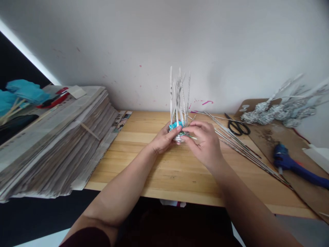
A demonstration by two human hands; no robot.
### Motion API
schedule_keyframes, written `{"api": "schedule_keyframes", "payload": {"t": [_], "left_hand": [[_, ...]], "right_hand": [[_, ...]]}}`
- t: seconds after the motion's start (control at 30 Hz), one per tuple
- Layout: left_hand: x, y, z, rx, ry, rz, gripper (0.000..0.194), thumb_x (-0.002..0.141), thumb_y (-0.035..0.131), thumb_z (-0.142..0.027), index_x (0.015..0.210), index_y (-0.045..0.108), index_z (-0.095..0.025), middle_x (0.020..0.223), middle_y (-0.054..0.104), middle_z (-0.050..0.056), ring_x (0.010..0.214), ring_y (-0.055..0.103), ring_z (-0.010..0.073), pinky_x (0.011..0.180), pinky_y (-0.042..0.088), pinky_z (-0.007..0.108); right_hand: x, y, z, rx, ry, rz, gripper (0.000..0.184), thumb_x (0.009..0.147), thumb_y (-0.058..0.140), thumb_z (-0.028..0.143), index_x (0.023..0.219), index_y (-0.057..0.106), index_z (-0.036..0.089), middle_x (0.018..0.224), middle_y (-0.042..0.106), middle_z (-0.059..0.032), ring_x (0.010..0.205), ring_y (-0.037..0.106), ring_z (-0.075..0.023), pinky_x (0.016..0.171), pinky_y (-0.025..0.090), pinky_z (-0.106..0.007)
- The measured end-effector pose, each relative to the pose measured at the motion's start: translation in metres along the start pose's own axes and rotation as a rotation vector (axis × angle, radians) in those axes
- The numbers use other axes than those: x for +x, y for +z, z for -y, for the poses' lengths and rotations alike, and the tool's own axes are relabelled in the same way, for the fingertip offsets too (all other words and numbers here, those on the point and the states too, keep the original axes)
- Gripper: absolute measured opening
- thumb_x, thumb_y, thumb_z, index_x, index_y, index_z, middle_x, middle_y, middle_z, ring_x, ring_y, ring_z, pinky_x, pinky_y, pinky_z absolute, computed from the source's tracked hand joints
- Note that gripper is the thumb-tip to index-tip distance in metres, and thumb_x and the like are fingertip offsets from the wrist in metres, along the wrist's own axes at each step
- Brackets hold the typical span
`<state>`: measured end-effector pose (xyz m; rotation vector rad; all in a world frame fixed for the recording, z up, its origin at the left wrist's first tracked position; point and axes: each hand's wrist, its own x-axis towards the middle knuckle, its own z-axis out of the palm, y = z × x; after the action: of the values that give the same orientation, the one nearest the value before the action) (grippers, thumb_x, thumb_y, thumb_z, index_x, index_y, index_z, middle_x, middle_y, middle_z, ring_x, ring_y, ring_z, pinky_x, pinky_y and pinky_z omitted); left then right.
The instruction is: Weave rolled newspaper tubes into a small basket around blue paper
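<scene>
Near the middle of the table, my left hand (166,137) is wrapped round a small woven paper basket (178,139). Tall white rolled-paper stakes (177,92) stand up from its rim, and bright blue material (175,125) shows inside. My right hand (204,140) is at the basket's right side, thumb and forefinger closed on a thin rolled-paper strand (191,137). The strand's short end sticks out between those fingers. My left thumb presses on the front of the weave, while the left fingers behind it are mostly hidden.
A thick newspaper stack (84,137) stands left, with a red-handled tool (55,100) and blue paper pieces (28,91) on top. Loose paper tubes (239,147), black scissors (239,128), a blue glue gun (290,163) and more woven paper pieces (275,113) lie right. Behind rises a wall.
</scene>
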<state>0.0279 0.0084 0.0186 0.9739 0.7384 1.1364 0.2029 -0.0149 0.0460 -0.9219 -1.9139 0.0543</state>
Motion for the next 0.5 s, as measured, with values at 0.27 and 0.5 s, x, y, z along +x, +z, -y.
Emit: {"api": "schedule_keyframes", "payload": {"t": [0.27,0.5], "left_hand": [[-0.002,0.000,0.000,0.085,-0.012,0.059,0.067,0.071,0.085,-0.057,0.119,0.060,-0.017,0.093,0.066,0.004,0.074,0.063,0.0136,0.056,0.049,0.021],[0.001,-0.008,0.007,0.081,-0.020,0.164,0.072,0.064,0.092,-0.050,0.120,0.060,-0.017,0.105,0.070,0.010,0.080,0.066,0.0169,0.060,0.051,0.024]], "right_hand": [[0.000,-0.001,-0.002,0.363,0.404,0.095,0.017,0.089,0.070,0.030,0.103,0.073,0.022,0.091,0.077,-0.0039,0.072,0.069,-0.0170,0.066,0.055,-0.030],[0.005,-0.005,-0.012,0.460,0.504,0.193,0.028,0.088,0.062,0.025,0.114,0.070,0.019,0.091,0.075,-0.0050,0.079,0.070,-0.0183,0.072,0.056,-0.032]]}}
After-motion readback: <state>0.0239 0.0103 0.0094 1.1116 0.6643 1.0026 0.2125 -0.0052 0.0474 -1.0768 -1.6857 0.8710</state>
